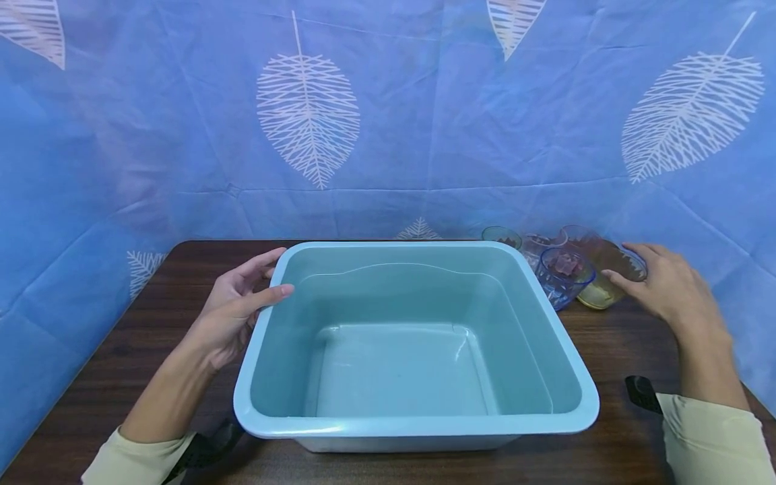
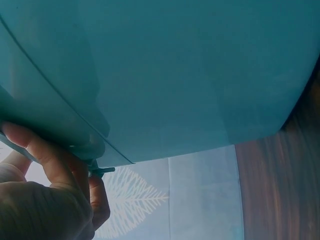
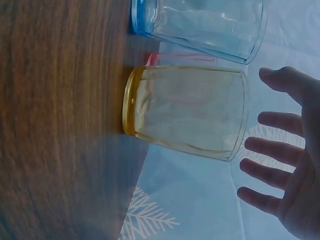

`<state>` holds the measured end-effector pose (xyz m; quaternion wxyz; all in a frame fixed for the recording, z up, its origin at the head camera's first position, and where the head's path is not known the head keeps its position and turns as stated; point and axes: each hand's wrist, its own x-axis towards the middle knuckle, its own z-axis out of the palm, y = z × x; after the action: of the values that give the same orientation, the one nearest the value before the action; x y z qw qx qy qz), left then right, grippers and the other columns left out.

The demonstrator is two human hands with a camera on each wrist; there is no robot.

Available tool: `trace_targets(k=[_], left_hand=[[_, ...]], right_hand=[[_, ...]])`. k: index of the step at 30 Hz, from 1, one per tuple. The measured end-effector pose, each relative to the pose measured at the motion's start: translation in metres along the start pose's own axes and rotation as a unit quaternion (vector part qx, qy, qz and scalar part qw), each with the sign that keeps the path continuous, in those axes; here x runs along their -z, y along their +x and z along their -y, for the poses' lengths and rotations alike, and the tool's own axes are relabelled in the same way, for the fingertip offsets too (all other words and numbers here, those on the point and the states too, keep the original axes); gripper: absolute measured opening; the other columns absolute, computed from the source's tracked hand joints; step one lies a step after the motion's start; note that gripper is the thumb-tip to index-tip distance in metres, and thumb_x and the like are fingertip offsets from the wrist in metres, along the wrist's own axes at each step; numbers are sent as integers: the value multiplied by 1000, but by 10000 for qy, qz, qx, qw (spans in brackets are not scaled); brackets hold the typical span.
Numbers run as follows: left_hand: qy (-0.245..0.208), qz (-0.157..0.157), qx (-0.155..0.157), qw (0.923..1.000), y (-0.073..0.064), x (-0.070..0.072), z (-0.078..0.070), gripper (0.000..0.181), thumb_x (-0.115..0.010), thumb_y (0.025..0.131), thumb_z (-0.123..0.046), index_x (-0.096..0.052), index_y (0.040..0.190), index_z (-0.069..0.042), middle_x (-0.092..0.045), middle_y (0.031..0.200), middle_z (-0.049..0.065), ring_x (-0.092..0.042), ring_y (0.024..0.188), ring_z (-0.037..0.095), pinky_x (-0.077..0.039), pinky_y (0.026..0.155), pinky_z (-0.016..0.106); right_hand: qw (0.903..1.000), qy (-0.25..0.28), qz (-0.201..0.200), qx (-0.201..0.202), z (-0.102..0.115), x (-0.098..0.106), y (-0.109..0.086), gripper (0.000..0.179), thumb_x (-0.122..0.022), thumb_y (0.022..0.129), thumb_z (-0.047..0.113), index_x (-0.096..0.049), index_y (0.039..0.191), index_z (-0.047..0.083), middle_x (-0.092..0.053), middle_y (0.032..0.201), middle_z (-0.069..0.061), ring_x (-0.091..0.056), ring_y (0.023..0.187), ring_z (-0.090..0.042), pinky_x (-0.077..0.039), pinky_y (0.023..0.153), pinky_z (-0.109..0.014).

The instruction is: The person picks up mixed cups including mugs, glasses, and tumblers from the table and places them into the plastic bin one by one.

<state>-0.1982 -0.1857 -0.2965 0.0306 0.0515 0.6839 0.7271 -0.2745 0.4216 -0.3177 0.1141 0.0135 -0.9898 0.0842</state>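
Observation:
A light-blue plastic basin [image 1: 418,426] stands on the table, and nothing lies inside it. At its left rim my left hand [image 1: 233,306] holds on, thumb over the edge and fingers underneath; the left wrist view shows those fingers [image 2: 55,167] curled below the rim. My right hand [image 1: 673,286] is spread beside a yellow-tinted glass [image 1: 597,296]. In the right wrist view the fingers [image 3: 272,150] are parted near the mouth of that glass, with a gap between them. A blue-rimmed glass [image 1: 558,283] is just left of the yellow one.
Behind these two, more clear glasses, including a green-rimmed one [image 1: 502,234], cluster at the table's back right, partly hidden by the basin. A reddish glass [image 3: 182,58] shows behind the yellow one. A blue leaf-patterned cloth [image 1: 424,135] hangs behind the dark wooden table [image 1: 121,377].

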Motion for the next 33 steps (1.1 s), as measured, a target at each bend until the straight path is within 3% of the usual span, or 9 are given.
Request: trace_targets(k=[23,33], left_hand=[[-114,88,80,9999,0,-9,0,65,-72,95,-2,-44,154,-6,-56,113,10,-68,64,9,-66,62,32],[-181,149,21,9997,-1,-10,0,66,-72,95,0,-43,155,-4,-56,113,11,-73,72,12,-66,69,39]], right_hand=[[9995,200,230,-103,-7,-5,6,86,-58,102,52,-30,155,-10,-30,145,-48,-29,129,-70,-26,100,-88],[9990,288,335,-74,-9,-6,9,86,-59,102,49,-25,156,-10,-29,146,-49,-28,129,-70,-27,99,-88]])
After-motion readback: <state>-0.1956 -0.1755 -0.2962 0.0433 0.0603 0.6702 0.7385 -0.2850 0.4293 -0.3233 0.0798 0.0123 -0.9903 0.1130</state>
